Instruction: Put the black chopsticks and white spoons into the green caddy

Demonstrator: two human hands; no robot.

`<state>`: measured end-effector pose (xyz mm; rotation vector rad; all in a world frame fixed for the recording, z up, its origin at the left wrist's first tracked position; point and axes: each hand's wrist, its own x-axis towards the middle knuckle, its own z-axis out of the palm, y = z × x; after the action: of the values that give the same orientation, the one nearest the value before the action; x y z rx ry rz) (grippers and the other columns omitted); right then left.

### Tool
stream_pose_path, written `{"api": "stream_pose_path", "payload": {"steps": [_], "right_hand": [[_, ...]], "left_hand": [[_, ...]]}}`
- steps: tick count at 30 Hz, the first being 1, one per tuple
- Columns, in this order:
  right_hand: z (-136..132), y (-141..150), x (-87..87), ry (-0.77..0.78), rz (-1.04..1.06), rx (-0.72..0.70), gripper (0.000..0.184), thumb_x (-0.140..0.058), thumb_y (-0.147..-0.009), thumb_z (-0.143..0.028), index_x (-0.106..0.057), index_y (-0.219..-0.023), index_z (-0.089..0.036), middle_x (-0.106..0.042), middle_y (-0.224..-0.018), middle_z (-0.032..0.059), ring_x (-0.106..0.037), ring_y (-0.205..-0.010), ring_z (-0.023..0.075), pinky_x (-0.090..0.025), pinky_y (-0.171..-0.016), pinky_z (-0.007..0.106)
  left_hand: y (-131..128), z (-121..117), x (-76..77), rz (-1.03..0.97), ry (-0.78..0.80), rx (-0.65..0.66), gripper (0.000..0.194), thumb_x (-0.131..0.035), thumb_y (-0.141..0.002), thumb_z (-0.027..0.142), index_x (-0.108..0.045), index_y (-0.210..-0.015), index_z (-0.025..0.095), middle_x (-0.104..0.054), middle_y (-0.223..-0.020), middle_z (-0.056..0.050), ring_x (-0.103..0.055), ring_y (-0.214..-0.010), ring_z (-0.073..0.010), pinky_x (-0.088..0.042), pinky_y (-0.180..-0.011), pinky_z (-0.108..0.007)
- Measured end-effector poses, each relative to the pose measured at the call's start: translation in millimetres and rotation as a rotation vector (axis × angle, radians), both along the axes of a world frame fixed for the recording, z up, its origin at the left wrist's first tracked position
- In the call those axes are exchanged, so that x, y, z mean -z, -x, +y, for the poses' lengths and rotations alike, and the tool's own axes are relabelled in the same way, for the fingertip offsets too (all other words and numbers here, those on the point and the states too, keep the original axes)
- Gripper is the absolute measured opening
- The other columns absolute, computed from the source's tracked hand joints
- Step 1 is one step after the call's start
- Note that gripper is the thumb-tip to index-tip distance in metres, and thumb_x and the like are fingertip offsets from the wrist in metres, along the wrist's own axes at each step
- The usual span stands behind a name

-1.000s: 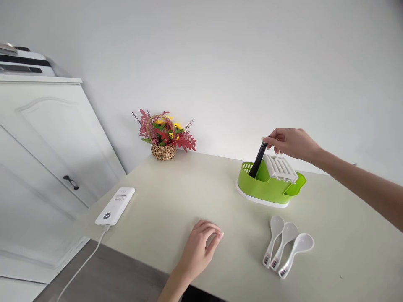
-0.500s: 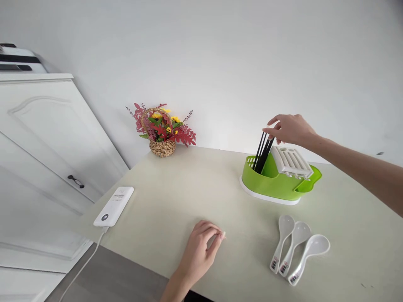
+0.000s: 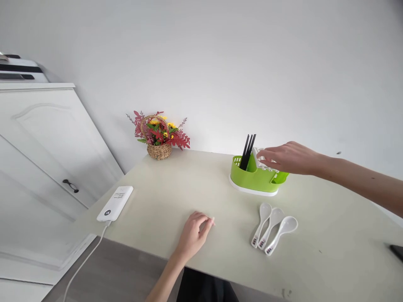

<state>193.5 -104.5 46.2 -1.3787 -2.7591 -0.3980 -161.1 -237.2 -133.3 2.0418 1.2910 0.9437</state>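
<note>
My right hand (image 3: 285, 157) hovers in front of the white slotted section (image 3: 255, 154) of a green utensil holder (image 3: 252, 179), its fingers loosely apart and holding nothing I can see. Several black chopsticks (image 3: 247, 153) stand leaning in the holder's left compartment, apart from my fingers. Part of the slotted section is hidden behind the hand. My left hand (image 3: 192, 233) rests on the table, thumb and fingertips drawn together with nothing visible in them. Three white spoons (image 3: 273, 222) lie side by side before the holder, their bowls pointing away from me.
A wicker basket of red and yellow flowers (image 3: 159, 152) stands against the wall. On the left of the table (image 3: 189, 184) lies a white power bank (image 3: 116, 203) with a cable hanging off the edge. A white cabinet (image 3: 47, 167) is beyond. A dark object (image 3: 397, 251) sits at the right edge.
My right hand has let go of the chopsticks and moved down and right, to the slotted section. The whole view has shifted somewhat. My left hand stays on the table.
</note>
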Motion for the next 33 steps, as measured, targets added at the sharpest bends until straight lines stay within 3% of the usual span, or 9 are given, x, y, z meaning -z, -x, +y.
{"api": "stream_pose_path", "payload": {"steps": [4, 7, 9, 13, 17, 20, 23, 26, 33], "right_hand": [[-27.7, -15.8, 9.6, 0.105, -0.094, 0.021, 0.042, -0.030, -0.105, -0.042, -0.070, -0.108, -0.030, -0.078, -0.102, 0.0029, -0.069, -0.071, 0.0224, -0.036, -0.061, 0.032], [-46.6, -31.9, 27.3, 0.210, -0.112, 0.027, 0.041, -0.034, -0.102, -0.043, -0.071, -0.109, -0.028, -0.078, -0.106, 0.0062, -0.072, -0.079, 0.0264, -0.045, -0.068, 0.038], [-56.6, -46.4, 45.3, 0.320, -0.088, 0.056, 0.043, -0.038, -0.100, -0.051, -0.071, -0.116, -0.028, -0.076, -0.115, 0.0081, -0.073, -0.088, 0.0297, -0.048, -0.076, 0.044], [-73.4, -74.8, 90.4, 0.534, -0.058, 0.249, 0.053, -0.044, -0.093, -0.058, -0.068, -0.129, -0.026, -0.075, -0.120, 0.0133, -0.072, -0.100, 0.0361, -0.049, -0.088, 0.052], [-92.4, -85.1, 133.7, 0.712, 0.030, 0.347, 0.083, -0.058, -0.082, -0.059, -0.043, -0.158, -0.026, -0.073, -0.122, 0.0140, -0.070, -0.107, 0.0376, -0.051, -0.089, 0.050], [-102.9, -83.9, 152.5, 0.760, 0.059, 0.341, 0.095, -0.064, -0.079, -0.052, -0.030, -0.163, -0.026, -0.069, -0.132, 0.0148, -0.072, -0.104, 0.0355, -0.053, -0.086, 0.046], [-104.9, -82.1, 157.8, 0.666, 0.007, 0.292, 0.076, -0.060, -0.081, -0.042, -0.045, -0.155, -0.028, -0.067, -0.132, 0.0151, -0.071, -0.106, 0.0361, -0.051, -0.090, 0.050], [-102.4, -79.4, 156.8, 0.546, -0.099, 0.212, 0.054, -0.060, -0.082, -0.038, -0.061, -0.136, -0.029, -0.071, -0.120, 0.0127, -0.072, -0.102, 0.0354, -0.051, -0.087, 0.049], [-104.1, -60.4, 158.4, 0.459, -0.206, 0.148, 0.027, -0.066, -0.080, -0.028, -0.067, -0.107, -0.024, -0.071, -0.102, 0.0117, -0.072, -0.094, 0.0341, -0.048, -0.081, 0.044]], "left_hand": [[-0.7, 0.2, -0.9, 0.000, -0.026, 0.002, 0.039, -0.047, -0.106, 0.042, -0.071, -0.082, 0.024, -0.076, -0.090, -0.003, -0.068, -0.096, -0.0216, -0.053, -0.090, -0.034], [-0.3, 1.0, -0.3, 0.001, -0.039, -0.005, 0.041, -0.046, -0.106, 0.045, -0.071, -0.081, 0.024, -0.076, -0.090, -0.004, -0.069, -0.095, -0.0219, -0.054, -0.088, -0.034], [0.3, 1.8, 0.8, 0.003, -0.047, -0.006, 0.042, -0.046, -0.106, 0.046, -0.071, -0.082, 0.024, -0.076, -0.090, -0.004, -0.069, -0.095, -0.0221, -0.054, -0.088, -0.035], [0.9, 3.1, 2.8, 0.008, -0.049, -0.002, 0.041, -0.046, -0.106, 0.045, -0.072, -0.082, 0.024, -0.076, -0.090, -0.004, -0.069, -0.096, -0.0218, -0.053, -0.088, -0.034], [0.1, 3.5, 2.8, 0.015, -0.040, -0.008, 0.040, -0.047, -0.106, 0.044, -0.072, -0.082, 0.024, -0.076, -0.090, -0.004, -0.069, -0.096, -0.0216, -0.053, -0.088, -0.034], [-0.5, 3.0, 1.4, 0.017, -0.034, -0.010, 0.041, -0.047, -0.106, 0.046, -0.073, -0.082, 0.024, -0.076, -0.090, -0.004, -0.069, -0.096, -0.0220, -0.054, -0.086, -0.033], [-1.1, 2.5, -0.8, 0.018, -0.030, 0.001, 0.042, -0.046, -0.106, 0.047, -0.074, -0.083, 0.025, -0.076, -0.090, -0.005, -0.069, -0.097, -0.0226, -0.055, -0.084, -0.033], [-1.4, 2.2, -2.2, 0.014, -0.029, 0.007, 0.043, -0.045, -0.106, 0.047, -0.074, -0.083, 0.024, -0.077, -0.091, -0.005, -0.068, -0.097, -0.0232, -0.056, -0.083, -0.032], [-1.2, 2.1, -0.3, 0.016, -0.013, -0.001, 0.041, -0.046, -0.106, 0.045, -0.072, -0.083, 0.025, -0.076, -0.091, -0.004, -0.068, -0.098, -0.0221, -0.054, -0.085, -0.032]]}}
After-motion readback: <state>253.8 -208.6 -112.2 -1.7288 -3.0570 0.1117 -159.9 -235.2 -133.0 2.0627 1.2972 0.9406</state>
